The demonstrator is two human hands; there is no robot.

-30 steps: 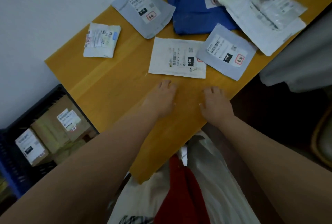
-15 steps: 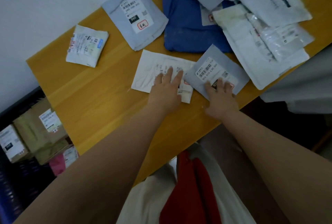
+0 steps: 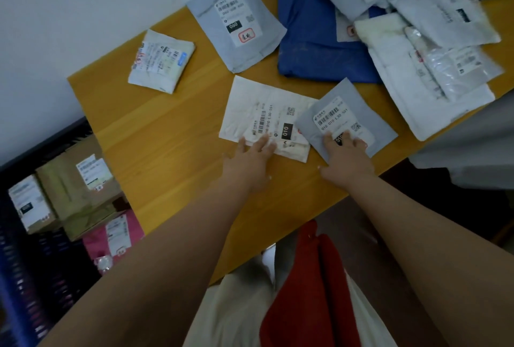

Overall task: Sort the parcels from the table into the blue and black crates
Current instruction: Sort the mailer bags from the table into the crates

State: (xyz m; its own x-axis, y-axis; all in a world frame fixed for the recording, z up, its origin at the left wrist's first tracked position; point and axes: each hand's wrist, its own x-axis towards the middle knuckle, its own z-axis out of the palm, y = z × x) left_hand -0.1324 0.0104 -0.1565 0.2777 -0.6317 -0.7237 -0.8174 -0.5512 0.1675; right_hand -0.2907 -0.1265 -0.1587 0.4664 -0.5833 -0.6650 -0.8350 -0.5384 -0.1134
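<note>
Parcels are spread over the wooden table, and two of them sit under the person's hands near its front edge: a white mailer and, just right of it, a grey mailer whose left corner overlaps the white one's right end. The left hand lies with straight fingers pressing on the near edge of the white mailer; the right hand lies the same way on the near corner of the grey mailer, covering part of its label. Neither hand has a closed grip on anything; both are flat and open. The main risk, as I judge it, is that the overlap makes one mailer drag the other when it is slid or lifted, and thin flat bags are hard to pick off the wood, so a slide toward the front edge could tip one onto the floor. Both labels show 010, but a covered code could be misread and the parcel sent to the wrong crate; the black crate, left of the table, already holds boxes. The white mailer's long axis runs from far left to near right across the table; the grey one sits turned like a diamond, one corner pointing away from the person.
</note>
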